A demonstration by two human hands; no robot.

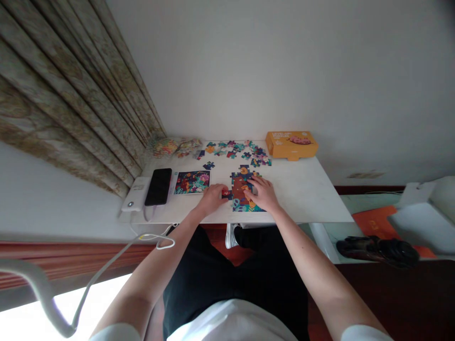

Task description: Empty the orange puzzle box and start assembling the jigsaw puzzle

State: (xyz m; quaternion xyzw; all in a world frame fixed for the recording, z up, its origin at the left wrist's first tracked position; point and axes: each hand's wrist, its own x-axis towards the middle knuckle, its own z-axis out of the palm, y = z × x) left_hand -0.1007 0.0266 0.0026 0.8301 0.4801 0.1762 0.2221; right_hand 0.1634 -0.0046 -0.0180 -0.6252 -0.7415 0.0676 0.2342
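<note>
At the frame's centre, the left hand (pixel 212 198) pinches a small puzzle piece (pixel 226 193) against the part-built puzzle (pixel 242 192) on the worktop (pixel 305 189), the right hand (pixel 263 193) spread flat on it; thin, light card, probably best gripped by its edges.

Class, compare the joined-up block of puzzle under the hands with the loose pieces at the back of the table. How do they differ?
The joined block sits at the table's near edge, interlocked into one patch; the loose pieces lie scattered and mostly separate near the wall. The right hand rests on the joined block and the left hand touches a piece at its edge; no hand touches the loose pieces. Both show the same bright colours on dark blue.
</note>
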